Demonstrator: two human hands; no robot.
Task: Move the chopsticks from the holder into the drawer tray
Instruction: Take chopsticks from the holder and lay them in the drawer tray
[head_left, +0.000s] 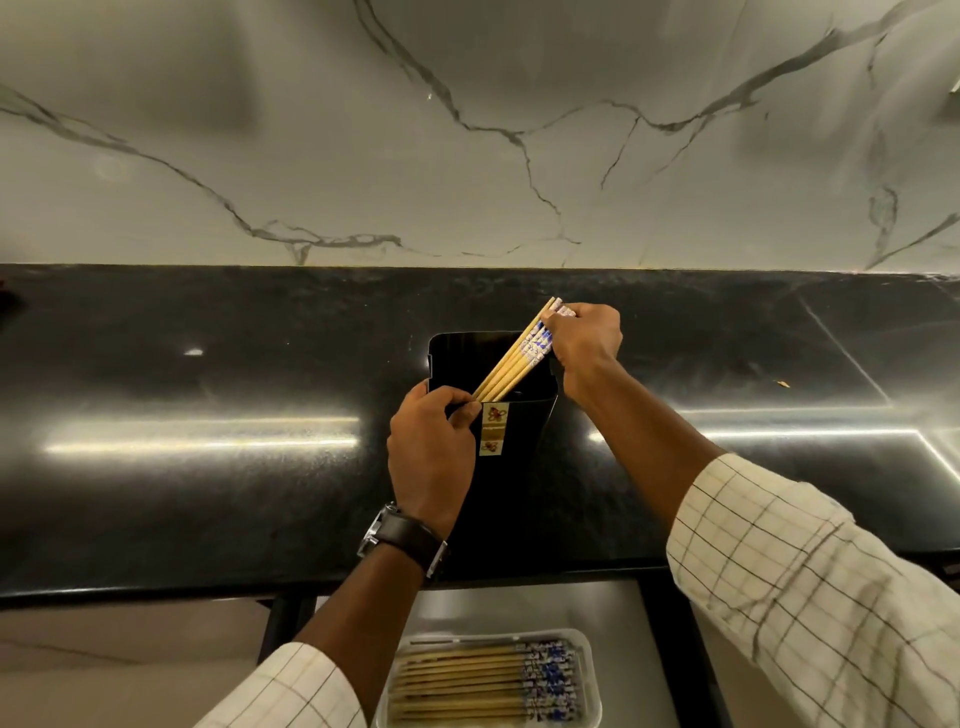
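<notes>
A tall black holder (519, 467) stands on the black countertop, with a small sticker on its front. Several wooden chopsticks (511, 366) with blue-and-white patterned ends lean out of its open top toward the upper right. My right hand (584, 345) grips their patterned ends above the holder's far right corner. My left hand (431, 447) clasps the holder's near left edge, fingers curled over the rim. Below the counter, a clear tray (592, 670) lies in the open drawer with several matching chopsticks (478, 680) laid flat in it.
The glossy black countertop (208, 457) runs left to right, backed by a white marble wall (467, 156). The grey drawer floor (519, 603) shows beneath the counter's front edge. A small crumb (783, 384) lies on the counter at right.
</notes>
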